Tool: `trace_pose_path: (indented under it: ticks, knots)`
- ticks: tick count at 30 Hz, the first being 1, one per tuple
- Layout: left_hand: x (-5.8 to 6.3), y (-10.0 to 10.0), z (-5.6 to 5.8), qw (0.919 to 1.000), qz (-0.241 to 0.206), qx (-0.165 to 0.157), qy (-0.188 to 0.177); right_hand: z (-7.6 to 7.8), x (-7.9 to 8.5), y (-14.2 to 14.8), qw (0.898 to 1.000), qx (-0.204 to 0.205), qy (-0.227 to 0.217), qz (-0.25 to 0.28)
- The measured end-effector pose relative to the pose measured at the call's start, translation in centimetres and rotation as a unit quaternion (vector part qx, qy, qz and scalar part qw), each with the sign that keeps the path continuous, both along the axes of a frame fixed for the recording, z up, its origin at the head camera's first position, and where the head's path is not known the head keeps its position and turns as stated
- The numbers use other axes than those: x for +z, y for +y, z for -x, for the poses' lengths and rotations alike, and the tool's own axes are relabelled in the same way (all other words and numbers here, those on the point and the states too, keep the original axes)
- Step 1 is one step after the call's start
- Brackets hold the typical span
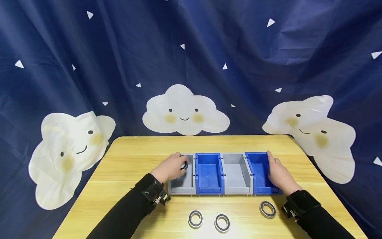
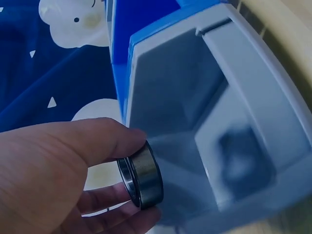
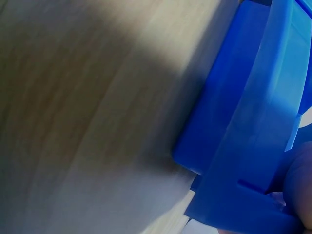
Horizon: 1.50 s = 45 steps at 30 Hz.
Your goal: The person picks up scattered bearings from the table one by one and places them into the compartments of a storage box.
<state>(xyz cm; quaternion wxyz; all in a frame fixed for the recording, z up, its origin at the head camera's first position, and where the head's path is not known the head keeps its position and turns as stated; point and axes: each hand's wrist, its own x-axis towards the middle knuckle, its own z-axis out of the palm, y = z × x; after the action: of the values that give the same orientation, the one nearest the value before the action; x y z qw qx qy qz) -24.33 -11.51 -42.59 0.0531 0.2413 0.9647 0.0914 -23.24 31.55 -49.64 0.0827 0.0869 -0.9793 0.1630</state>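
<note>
My left hand [image 1: 171, 167] pinches a ring-shaped ball bearing [image 2: 148, 178] between thumb and fingers, with its metal outer side facing the bin in the left wrist view. That hand is over the leftmost grey bin [image 1: 181, 191], at its left wall. On the far right, my right hand [image 1: 280, 176] grips the right wall of a blue bin [image 1: 267, 191]. Most of the right hand is out of the right wrist view, where the bin's blue outer side [image 3: 243, 141] and a fingertip show.
Between those two bins stand another blue bin [image 1: 210, 191] and another grey bin [image 1: 237, 190], all in one row. Three bearings lie in front on the wooden table [image 1: 143, 146]: one left [image 1: 195, 226], one middle [image 1: 222, 230], one right [image 1: 268, 215]. A dark blue curtain [image 1: 191, 66] hangs behind.
</note>
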Motion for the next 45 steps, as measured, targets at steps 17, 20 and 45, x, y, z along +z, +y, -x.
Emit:
trace_pose_path:
  ticks: [17, 20, 45]
  knots:
    - [-3.6, 2.3, 1.2, 0.9971, 0.07, 0.025, -0.016, 0.0, -0.2, -0.1, 1.0, -0.013, -0.005, 0.003]
    - [-4.1, 2.6, 1.4, 0.9964, 0.08, 0.027, -0.008, 0.1, -0.3, 0.0, 1.0, -0.013, -0.003, 0.002]
    - [-5.6, 3.1, 1.2, 0.9931, 0.11, 0.039, 0.008, 0.0, -0.4, -0.1, 1.0, -0.015, -0.001, 0.007]
